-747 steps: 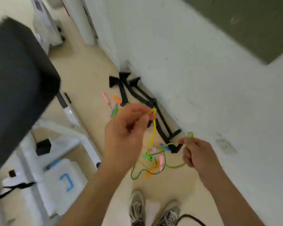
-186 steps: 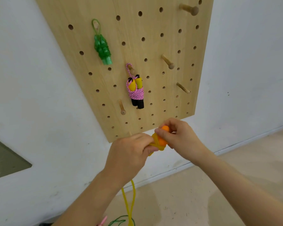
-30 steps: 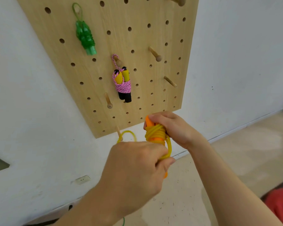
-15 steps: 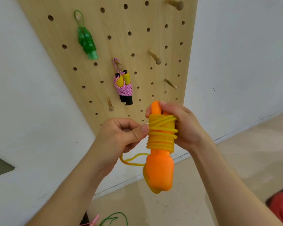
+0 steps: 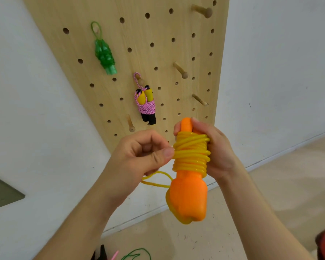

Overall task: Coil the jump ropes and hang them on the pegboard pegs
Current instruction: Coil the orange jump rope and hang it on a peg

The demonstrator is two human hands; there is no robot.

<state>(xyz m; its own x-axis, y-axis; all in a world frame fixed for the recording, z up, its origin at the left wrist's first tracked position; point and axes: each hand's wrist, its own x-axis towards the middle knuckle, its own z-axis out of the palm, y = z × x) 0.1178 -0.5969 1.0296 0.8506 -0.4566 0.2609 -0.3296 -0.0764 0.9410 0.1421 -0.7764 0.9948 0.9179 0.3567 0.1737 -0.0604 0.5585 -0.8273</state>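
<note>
**Yellow rope nearly wound, tail left to tuck**

Above and behind our hands stood the pegboard (image 5: pixel 186 44), tilted in our view. A green rope (image 5: pixel 104 54) and a pink rope (image 5: pixel 145 104) already hung there, and a bare peg (image 5: pixel 180 70) stuck out up and to the right of them. Half a second earlier the bundle sat lower and the left thumb lay short of the coils; now we had raised it and pressed in.

Our right hand (image 5: pixel 214 152) was closed around the orange handles (image 5: pixel 188 199), which pointed down below the grip. The yellow rope (image 5: pixel 190 152) wrapped them in tight turns between both hands. Our left hand (image 5: pixel 141 156) pinched the rope against the coil's left side, thumb and fingers shut on it.

A short loop (image 5: pixel 156 180) trailed under the left hand. We judged winding almost finished: that loop needed securing and leaving as a hanger before the bundle went up to the bare peg.
</note>
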